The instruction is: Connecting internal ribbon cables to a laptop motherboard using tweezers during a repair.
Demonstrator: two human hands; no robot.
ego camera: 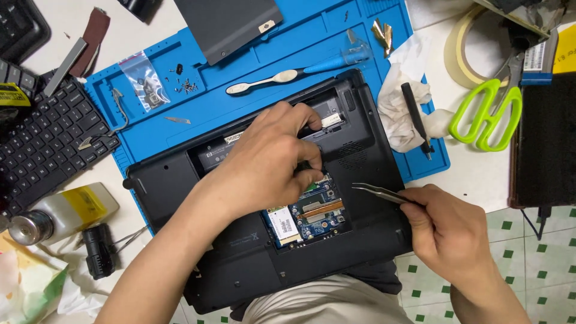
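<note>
A: Largest first. Blue work mat (180, 90) covers the tabletop (474, 174); an upturned black laptop (180, 192) lies on it, near edge against the person's lap, bottom cover off, circuit board (318, 210) bare in the open bay.

B: Hands?

A: Left hand (264, 162) is down in the bay, fingers curled together on something at the bay's upper edge; what they grip is hidden under the knuckles. Right hand (450, 231) rests at the laptop's right edge, fingers clamped on metal tweezers (378, 192), tips pointing left above the board, not touching it.

B: Handling?

A: Judgement: laptop shell is stiff and fairly heavy, stays put unaided. Board is rigid but fragile; take by edges only. Tweezers are light, slick, springy; hold at mid-shank, as here.

B: Smaller items?

A: Detached keyboard (48, 138) at left, green scissors (486, 114) at right, white-headed brush (282, 77) above the laptop, small bag (144, 78) and loose screws (187, 86) on the mat.
</note>
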